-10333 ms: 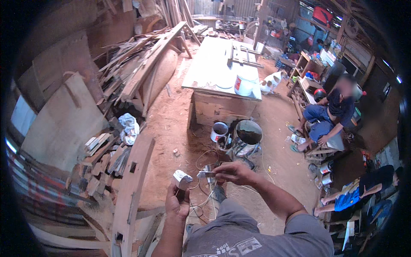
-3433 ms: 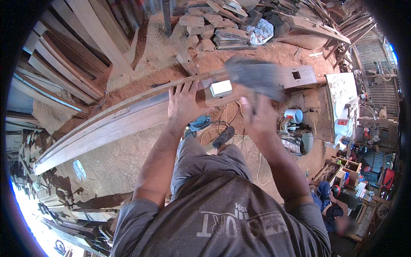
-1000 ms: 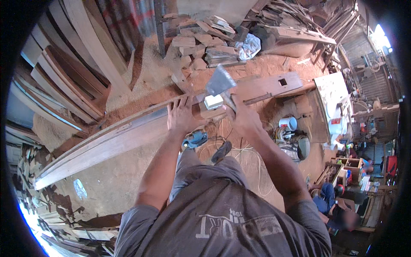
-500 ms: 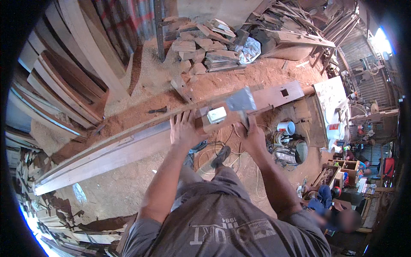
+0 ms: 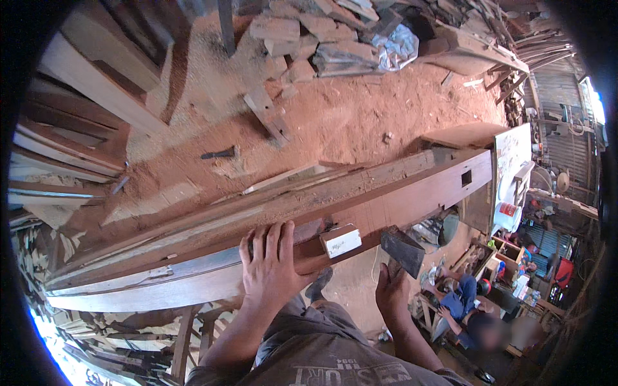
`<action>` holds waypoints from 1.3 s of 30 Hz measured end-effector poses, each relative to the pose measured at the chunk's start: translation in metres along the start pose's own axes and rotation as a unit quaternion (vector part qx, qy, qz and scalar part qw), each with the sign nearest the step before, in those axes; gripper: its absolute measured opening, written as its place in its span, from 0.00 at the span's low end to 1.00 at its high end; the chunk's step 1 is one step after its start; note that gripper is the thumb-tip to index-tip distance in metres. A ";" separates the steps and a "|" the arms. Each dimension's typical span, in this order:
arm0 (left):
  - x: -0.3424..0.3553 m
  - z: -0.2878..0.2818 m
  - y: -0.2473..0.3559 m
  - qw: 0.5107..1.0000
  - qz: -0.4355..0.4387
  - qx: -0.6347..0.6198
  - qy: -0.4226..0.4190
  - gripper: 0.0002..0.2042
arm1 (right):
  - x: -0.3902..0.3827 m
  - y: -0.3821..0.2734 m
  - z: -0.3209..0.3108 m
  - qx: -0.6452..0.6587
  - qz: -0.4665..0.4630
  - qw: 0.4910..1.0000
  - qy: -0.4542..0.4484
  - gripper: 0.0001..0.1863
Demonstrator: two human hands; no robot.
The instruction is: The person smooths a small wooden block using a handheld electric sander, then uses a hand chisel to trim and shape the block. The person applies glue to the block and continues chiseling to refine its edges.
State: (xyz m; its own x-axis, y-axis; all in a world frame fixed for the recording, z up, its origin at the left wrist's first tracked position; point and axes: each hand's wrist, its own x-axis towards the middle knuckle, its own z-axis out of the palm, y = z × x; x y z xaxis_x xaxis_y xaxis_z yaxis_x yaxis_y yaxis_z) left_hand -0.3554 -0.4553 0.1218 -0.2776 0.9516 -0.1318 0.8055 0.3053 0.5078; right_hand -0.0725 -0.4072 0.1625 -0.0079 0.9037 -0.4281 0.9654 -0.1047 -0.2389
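A long, curved wooden beam (image 5: 412, 203) runs across in front of me, with a square hole near its right end. At its near edge sits a small wooden block (image 5: 341, 242) with a white face. Left of the block, my left hand (image 5: 270, 260) lies on the beam with its fingers stretched over the top. My right hand (image 5: 393, 283) is closed round the handle of a hatchet (image 5: 403, 251). The hatchet's broad dark head is close to the block's right side, apart from it. My fingers hide most of the handle.
Stacked timber (image 5: 341, 55) and a crumpled plastic bag (image 5: 396, 48) lie beyond the sawdust floor. A dark, flat tool (image 5: 219, 153) is on the ground. Curved planks (image 5: 96, 80) lean at left. At right stand a white bucket (image 5: 507, 217) and a seated person (image 5: 465, 293).
My right hand has brought the hatchet down and to the right, from above the beam to its near side. My view has shifted; my left hand stays on the beam.
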 end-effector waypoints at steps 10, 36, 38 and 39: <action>0.012 -0.004 -0.003 1.000 -0.002 0.013 -0.021 0.54 | 0.008 -0.005 -0.001 -0.104 -0.141 0.983 0.052 0.27; -0.013 -0.004 0.004 0.998 -0.020 0.053 -0.001 0.60 | -0.004 -0.073 -0.017 0.015 -0.279 0.955 0.101 0.25; -0.011 0.000 0.004 0.997 -0.001 0.076 0.008 0.60 | 0.003 -0.070 -0.025 0.015 -0.251 0.965 0.076 0.24; -0.010 0.001 0.007 0.998 0.006 0.070 0.006 0.60 | 0.002 -0.069 -0.032 0.036 -0.231 0.970 0.067 0.24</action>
State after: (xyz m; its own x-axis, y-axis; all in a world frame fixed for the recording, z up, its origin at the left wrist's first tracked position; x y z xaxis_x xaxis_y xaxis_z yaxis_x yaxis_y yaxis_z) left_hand -0.3467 -0.4629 0.1257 -0.2732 0.9550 -0.1152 0.8735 0.2965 0.3862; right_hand -0.1311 -0.3847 0.2066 -0.3971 0.9063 -0.1445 0.8461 0.3004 -0.4404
